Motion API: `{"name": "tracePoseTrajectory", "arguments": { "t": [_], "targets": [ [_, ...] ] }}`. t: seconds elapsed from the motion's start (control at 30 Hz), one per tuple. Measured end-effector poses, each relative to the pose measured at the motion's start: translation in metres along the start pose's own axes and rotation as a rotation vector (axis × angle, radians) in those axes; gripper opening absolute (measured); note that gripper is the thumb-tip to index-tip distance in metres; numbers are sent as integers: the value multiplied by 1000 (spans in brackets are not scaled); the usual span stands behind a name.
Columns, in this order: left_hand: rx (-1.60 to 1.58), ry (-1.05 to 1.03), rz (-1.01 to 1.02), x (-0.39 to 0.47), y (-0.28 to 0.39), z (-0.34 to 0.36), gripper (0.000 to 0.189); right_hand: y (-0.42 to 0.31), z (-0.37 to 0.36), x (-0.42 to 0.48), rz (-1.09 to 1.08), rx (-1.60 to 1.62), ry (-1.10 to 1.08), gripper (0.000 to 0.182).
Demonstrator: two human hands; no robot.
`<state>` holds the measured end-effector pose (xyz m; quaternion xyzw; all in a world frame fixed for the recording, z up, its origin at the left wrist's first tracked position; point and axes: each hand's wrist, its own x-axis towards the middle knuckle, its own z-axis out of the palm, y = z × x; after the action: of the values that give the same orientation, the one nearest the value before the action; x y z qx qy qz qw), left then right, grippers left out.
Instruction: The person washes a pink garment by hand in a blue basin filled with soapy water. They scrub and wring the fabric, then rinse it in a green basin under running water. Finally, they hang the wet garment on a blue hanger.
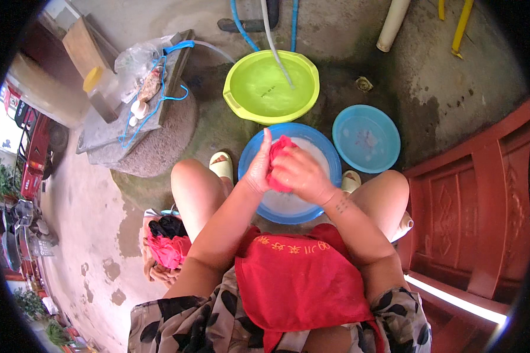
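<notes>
A wet, bunched pinkish-red cloth is between my two hands, above a blue plastic basin of cloudy, whitish water. On the cloth's left side is my left hand, its thumb pointing up. From the right, my right hand presses curled fingers into the fabric, and looks slightly blurred. How the cloth is folded inside the hands is hidden. The basin stands on the ground between my feet, in pale slippers.
Beyond stands a yellow-green basin of water with a pale hose in it. A light-blue basin is at right, by a red door. A stone slab holds blue hangers. Pink and black clothes lie at left.
</notes>
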<state>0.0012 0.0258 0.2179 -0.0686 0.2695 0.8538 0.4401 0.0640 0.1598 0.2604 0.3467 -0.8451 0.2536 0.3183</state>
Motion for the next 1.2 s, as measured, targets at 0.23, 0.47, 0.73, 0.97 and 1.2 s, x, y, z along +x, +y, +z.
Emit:
{"name": "tracePoseTrajectory", "arguments": {
  "t": [0.23,0.47,0.73,0.97,1.2],
  "targets": [
    [-114,-22,201,6,-11,5,19,-1,4,5,269,486,346,14],
    [591,244,1112,25,-16,65,17,34,20,12,1308,1570,1030,22],
    [1745,-171,1682,5,-10,85,17,64,21,-6,1307,2145,175,19],
    [1957,-719,1592,6,-11,69,19,73,12,21,1743,1689,-318,25],
    [2050,-686,1464,22,-26,34,14,85,49,4,1711,1542,-529,23]
  ]
}}
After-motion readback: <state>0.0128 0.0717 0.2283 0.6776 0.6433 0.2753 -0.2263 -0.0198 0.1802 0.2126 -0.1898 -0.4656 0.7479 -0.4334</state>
